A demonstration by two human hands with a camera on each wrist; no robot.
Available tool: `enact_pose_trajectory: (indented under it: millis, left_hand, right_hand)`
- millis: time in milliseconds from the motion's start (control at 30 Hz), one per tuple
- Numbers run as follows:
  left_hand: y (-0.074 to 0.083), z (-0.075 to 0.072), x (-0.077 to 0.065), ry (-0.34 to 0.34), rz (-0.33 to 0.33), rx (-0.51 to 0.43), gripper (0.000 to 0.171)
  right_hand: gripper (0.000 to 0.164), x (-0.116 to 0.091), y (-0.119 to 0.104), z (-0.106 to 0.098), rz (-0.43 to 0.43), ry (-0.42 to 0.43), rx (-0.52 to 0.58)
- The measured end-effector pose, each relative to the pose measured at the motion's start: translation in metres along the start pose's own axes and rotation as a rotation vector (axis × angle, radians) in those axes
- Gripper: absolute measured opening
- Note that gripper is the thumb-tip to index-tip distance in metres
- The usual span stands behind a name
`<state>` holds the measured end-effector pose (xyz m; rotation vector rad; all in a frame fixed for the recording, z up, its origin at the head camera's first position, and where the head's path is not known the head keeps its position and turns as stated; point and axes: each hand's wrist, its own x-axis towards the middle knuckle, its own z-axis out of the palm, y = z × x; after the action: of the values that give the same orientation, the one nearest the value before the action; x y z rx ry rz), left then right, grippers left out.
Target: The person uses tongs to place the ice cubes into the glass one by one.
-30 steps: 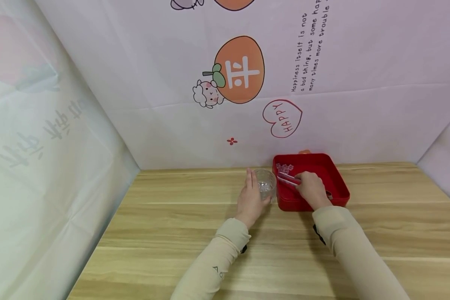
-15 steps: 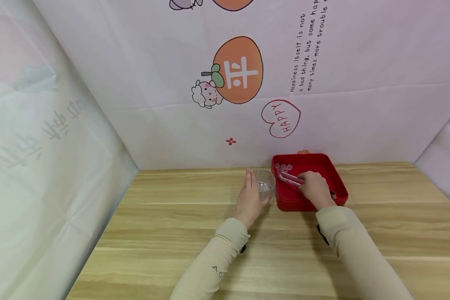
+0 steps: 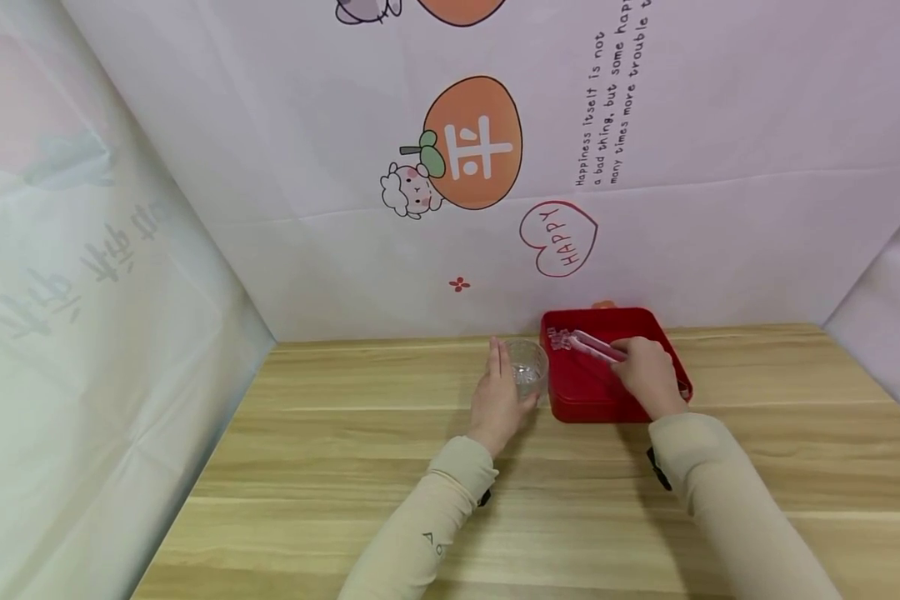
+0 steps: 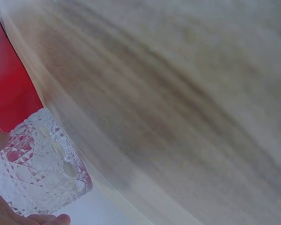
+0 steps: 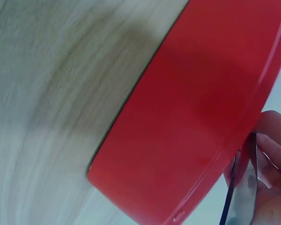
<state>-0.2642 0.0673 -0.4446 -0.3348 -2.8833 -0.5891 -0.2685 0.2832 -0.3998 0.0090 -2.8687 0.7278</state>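
Observation:
My left hand [image 3: 497, 402] holds a clear cut-glass cup [image 3: 531, 367], thumb on the near side and fingers along its left. In the left wrist view the cup's diamond-patterned wall [image 4: 40, 164] shows between thumb and fingertips. Clear pieces seem to lie inside it. My right hand [image 3: 651, 377] grips metal tongs [image 3: 597, 345] over a red square box [image 3: 591, 410]. The tongs' tips are at small clear cubes [image 3: 557, 338] in the box's far left corner; whether they pinch one is too small to tell. In the right wrist view the tongs' handle end [image 5: 246, 192] shows.
The cup stands just left of the box on a wood-grain table [image 3: 345, 467]. A printed white sheet [image 3: 330, 183] rises behind the table's far edge, and another hanging sheet [image 3: 105, 350] borders the left side.
My right hand has moved right and slightly back inside the box, and the tongs' tips have shifted to the cubes. My left hand has kept its hold on the cup.

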Motion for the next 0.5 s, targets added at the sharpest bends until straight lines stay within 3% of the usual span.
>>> enact_pose_trajectory:
  millis: [500]
  left_hand:
    - [-0.002,0.003,0.0,0.034,0.034,0.017,0.095]
  right_hand:
    - [0.035,-0.01,-0.007,-0.02,-0.034,0.044,0.07]
